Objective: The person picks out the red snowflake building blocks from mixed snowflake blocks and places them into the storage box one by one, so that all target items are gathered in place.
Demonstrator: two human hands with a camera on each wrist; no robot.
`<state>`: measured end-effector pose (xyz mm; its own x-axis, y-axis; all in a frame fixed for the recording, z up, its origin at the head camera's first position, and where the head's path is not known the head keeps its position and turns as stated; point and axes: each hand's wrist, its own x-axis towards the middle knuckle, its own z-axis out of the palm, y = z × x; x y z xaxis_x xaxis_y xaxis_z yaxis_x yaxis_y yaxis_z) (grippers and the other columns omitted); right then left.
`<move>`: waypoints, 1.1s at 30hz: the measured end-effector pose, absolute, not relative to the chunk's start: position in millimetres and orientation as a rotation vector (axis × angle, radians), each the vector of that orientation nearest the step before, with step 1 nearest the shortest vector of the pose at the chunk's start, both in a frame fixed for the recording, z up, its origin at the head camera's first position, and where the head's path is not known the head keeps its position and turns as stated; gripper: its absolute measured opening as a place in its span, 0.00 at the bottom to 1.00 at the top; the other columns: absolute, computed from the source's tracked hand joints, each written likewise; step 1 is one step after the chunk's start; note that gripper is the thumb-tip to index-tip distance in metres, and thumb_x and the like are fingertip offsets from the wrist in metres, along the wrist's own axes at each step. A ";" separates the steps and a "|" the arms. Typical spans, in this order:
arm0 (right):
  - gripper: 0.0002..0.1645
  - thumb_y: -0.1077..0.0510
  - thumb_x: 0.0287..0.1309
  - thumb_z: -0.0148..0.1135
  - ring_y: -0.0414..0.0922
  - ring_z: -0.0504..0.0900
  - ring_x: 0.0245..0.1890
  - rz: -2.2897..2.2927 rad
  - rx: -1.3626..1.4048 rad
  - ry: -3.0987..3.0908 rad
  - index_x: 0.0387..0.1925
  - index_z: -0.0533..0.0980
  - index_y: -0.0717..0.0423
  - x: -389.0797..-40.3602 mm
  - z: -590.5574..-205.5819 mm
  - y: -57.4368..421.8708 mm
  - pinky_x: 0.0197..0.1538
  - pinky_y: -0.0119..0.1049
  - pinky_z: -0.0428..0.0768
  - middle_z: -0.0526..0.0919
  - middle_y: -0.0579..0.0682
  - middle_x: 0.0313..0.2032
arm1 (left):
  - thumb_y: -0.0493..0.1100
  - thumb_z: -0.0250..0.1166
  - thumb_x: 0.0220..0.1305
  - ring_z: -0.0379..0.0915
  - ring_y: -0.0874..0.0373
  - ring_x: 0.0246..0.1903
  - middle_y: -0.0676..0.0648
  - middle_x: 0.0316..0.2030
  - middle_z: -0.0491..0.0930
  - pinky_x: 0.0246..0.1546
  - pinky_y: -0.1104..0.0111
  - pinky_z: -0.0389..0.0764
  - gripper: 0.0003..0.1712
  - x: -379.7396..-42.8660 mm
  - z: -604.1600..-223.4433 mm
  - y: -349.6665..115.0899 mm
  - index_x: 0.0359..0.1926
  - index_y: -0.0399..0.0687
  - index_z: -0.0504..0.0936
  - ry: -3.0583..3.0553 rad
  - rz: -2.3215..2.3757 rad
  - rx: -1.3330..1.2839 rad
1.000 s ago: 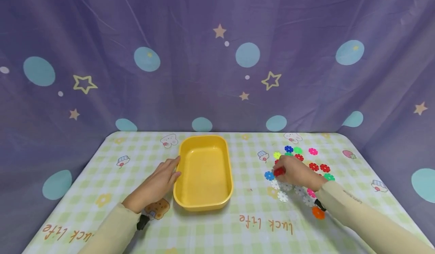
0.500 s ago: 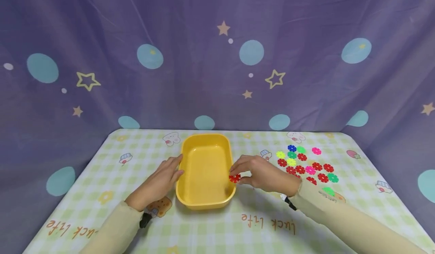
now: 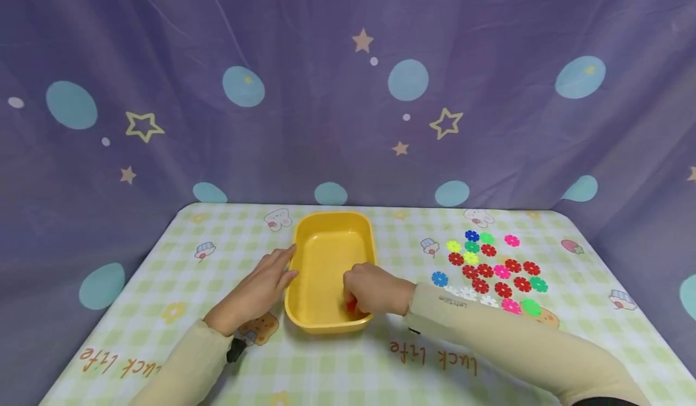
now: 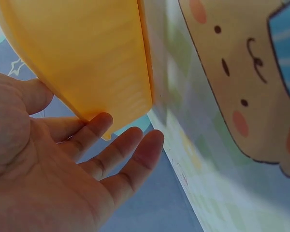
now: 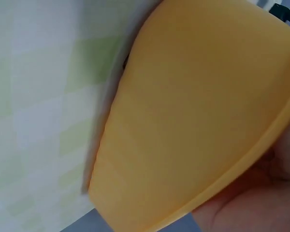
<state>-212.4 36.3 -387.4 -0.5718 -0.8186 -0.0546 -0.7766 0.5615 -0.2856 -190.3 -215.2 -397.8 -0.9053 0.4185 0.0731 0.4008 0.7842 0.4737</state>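
A: What had just changed when we looked down?

B: Half a second earlier we had a red snowflake disc (image 3: 352, 305) at the yellow tray's (image 3: 321, 273) right rim; now our right hand (image 3: 372, 288) was inside, fingers curled on that disc, low by the near right corner.

A: What did that mean for the work?

B: We judged this disc's crossing nearly done. We saw no other disc in the tray, so the work looked barely begun. The other snowflake discs (image 3: 485, 270) lay towards the tabletop's (image 3: 239, 225) right edge; the blue disc (image 3: 440, 279) and white discs (image 3: 489, 301) had come out from behind our arm.

A: And our left hand (image 3: 255, 286)?

B: Still at the left rim, fingers mostly straight, touching more than gripping.

A: What escaped us?

B: Our fingers hid most of the red disc, so we couldn't tell whether it touched the tray floor. The right wrist view gave us mainly the tray's outer wall. The orange disc was out of sight, probably under our right sleeve (image 3: 489, 327).
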 end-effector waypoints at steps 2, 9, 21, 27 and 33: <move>0.22 0.76 0.33 0.64 0.38 0.59 0.16 -0.332 -1.349 2.630 0.05 0.69 0.49 -211.9 -387.6 35.7 0.20 0.25 0.58 0.60 0.38 0.06 | 0.48 0.47 0.75 0.55 0.47 0.64 0.42 0.65 0.61 0.60 0.50 0.62 0.33 -190.5 -397.7 -214.5 0.72 0.36 0.51 2.933 0.764 0.675; 0.18 0.72 0.41 0.65 0.37 0.61 0.18 -0.304 -1.320 2.618 0.09 0.73 0.50 -214.5 -387.0 36.6 0.23 0.25 0.61 0.62 0.37 0.10 | 0.48 0.47 0.75 0.56 0.47 0.63 0.42 0.65 0.61 0.60 0.50 0.62 0.32 -192.0 -399.8 -214.0 0.72 0.36 0.52 2.935 0.770 0.667; 0.09 0.65 0.51 0.70 0.49 0.78 0.38 -0.916 -0.927 3.040 0.37 0.83 0.57 -255.1 -388.2 181.7 0.40 0.43 0.78 0.82 0.49 0.37 | 0.46 0.48 0.74 0.57 0.46 0.62 0.40 0.64 0.62 0.59 0.49 0.62 0.32 -191.6 -400.3 -215.3 0.71 0.35 0.52 2.941 0.790 0.675; 0.15 0.62 0.49 0.72 0.50 0.77 0.39 -0.747 -0.582 2.852 0.41 0.81 0.57 -268.7 -413.3 242.7 0.41 0.43 0.77 0.81 0.50 0.40 | 0.45 0.48 0.74 0.57 0.45 0.62 0.39 0.64 0.62 0.59 0.49 0.62 0.32 -192.3 -400.7 -216.8 0.71 0.34 0.52 2.953 0.783 0.687; 0.09 0.59 0.51 0.71 0.44 0.73 0.29 -0.745 -0.547 2.847 0.36 0.81 0.57 -275.2 -425.4 245.3 0.35 0.39 0.76 0.79 0.47 0.32 | 0.45 0.48 0.74 0.56 0.44 0.63 0.39 0.64 0.61 0.59 0.49 0.61 0.32 -193.3 -402.9 -215.0 0.71 0.34 0.52 2.930 0.812 0.672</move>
<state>-275.2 245.3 -425.4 -0.9226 -0.3826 -0.0499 -0.3092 0.8105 -0.4976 -193.3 -215.0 -402.9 -0.9063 0.4137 0.0862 0.3991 0.7708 0.4965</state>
